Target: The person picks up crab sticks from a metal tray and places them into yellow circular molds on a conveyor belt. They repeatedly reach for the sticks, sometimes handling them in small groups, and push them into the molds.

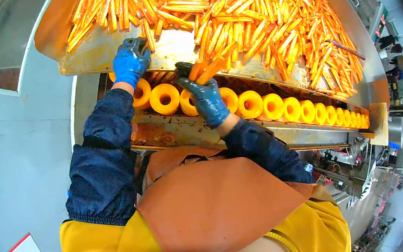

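Note:
Glossy orange food sticks (241, 9) lie heaped on the metal tray (94, 50) in front of me. My left hand (132, 60), in a blue glove, is at the tray's near edge with its fingers curled. One stick (148, 34) lies right beside those fingertips; whether it is gripped I cannot tell. My right hand (206, 99), in a wet, darker blue glove, is closed around a few orange sticks (207, 69), which jut up between thumb and fingers. It hovers over a row of yellow ring-shaped cups (251, 104) and hides part of the row.
The cups run along the tray's near side, above a soiled metal ledge (176, 132). A raised metal wall (369, 46) bounds the tray at the right. My brown apron (224, 201) is close to the ledge. Machinery (356, 170) stands at the lower right.

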Tool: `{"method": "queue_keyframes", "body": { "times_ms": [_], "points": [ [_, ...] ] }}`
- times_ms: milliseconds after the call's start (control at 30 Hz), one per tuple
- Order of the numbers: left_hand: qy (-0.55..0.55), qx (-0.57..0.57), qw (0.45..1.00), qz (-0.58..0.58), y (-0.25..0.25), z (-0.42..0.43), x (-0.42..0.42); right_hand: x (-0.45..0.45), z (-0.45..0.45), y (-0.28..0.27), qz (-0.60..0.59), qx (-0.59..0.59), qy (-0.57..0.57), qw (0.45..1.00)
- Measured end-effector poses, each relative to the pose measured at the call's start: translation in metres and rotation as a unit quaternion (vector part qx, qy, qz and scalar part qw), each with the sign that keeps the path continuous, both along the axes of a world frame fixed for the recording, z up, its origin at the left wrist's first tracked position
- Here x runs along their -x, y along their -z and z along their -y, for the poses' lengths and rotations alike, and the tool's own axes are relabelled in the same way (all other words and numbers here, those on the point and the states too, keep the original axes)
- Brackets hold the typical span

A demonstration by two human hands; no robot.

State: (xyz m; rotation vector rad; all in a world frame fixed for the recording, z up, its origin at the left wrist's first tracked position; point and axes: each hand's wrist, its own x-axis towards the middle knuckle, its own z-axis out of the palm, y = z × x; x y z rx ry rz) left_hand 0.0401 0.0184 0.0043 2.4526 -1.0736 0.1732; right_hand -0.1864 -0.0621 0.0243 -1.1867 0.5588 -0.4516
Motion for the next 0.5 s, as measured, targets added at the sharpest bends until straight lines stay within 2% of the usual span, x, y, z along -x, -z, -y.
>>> {"method": "queue_keyframes", "body": {
  "times_ms": [67, 100, 133, 200, 233, 267, 333, 367, 400, 467, 500],
  "points": [
    [0.0, -0.006, 1.0, -0.002, -0.002, -0.001, 0.0, -0.02, -0.018, -0.01, 0.1, -0.037, 0.013, 0.994],
    [0.0, -0.005, 1.0, 0.001, -0.002, -0.001, 0.0, -0.026, -0.017, 0.03, 0.083, -0.025, -0.021, 0.996],
    [0.001, -0.004, 1.0, 0.005, -0.003, -0.001, 0.001, -0.025, -0.018, 0.033, 0.083, -0.026, -0.021, 0.996],
    [0.0, -0.006, 1.0, -0.013, -0.007, 0.0, 0.003, -0.026, -0.019, 0.032, -0.047, -0.028, -0.093, 0.994],
    [-0.001, -0.008, 0.999, -0.032, -0.01, 0.0, 0.003, -0.023, -0.015, 0.03, -0.071, -0.005, -0.143, 0.987],
    [-0.003, -0.008, 0.999, -0.032, -0.013, 0.0, 0.003, -0.021, -0.015, 0.028, -0.071, -0.005, -0.145, 0.987],
    [0.012, 0.003, 1.0, -0.014, -0.014, -0.002, 0.007, -0.015, -0.014, 0.026, -0.01, 0.24, -0.075, 0.968],
    [0.01, 0.003, 1.0, -0.017, -0.015, -0.002, 0.009, -0.01, -0.006, 0.024, -0.038, 0.364, -0.076, 0.927],
    [0.005, -0.004, 1.0, -0.015, -0.016, -0.002, 0.01, -0.004, 0.001, 0.027, -0.04, 0.365, -0.079, 0.927],
    [-0.003, -0.011, 1.0, -0.011, -0.016, -0.002, 0.008, 0.001, 0.013, 0.036, -0.019, 0.467, -0.067, 0.882],
    [-0.003, -0.013, 1.0, -0.008, -0.014, -0.002, 0.007, 0.004, 0.014, 0.02, -0.103, 0.393, -0.098, 0.909]
  ]
}}
